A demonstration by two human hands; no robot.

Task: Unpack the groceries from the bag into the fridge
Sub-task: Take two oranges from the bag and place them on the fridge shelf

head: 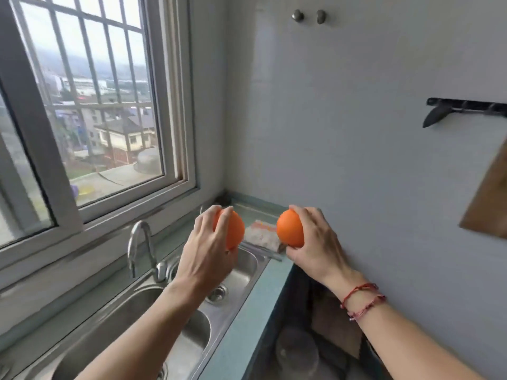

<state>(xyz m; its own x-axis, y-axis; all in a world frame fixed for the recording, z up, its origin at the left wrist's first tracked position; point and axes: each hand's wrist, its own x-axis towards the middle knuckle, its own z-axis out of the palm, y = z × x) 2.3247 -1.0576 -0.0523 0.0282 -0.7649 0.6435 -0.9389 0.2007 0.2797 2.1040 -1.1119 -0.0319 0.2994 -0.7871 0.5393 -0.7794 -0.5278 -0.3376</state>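
Beneath the left orange (235, 229), sink (247, 264); faucet (139, 242) beside.

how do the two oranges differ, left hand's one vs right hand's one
The left round orange fruit is half hidden behind fingers of the left hand, above the steel sink. The right round orange fruit shows most of its face, the right hand wrapping its right side, above the teal counter. Both look smooth, similar in size.
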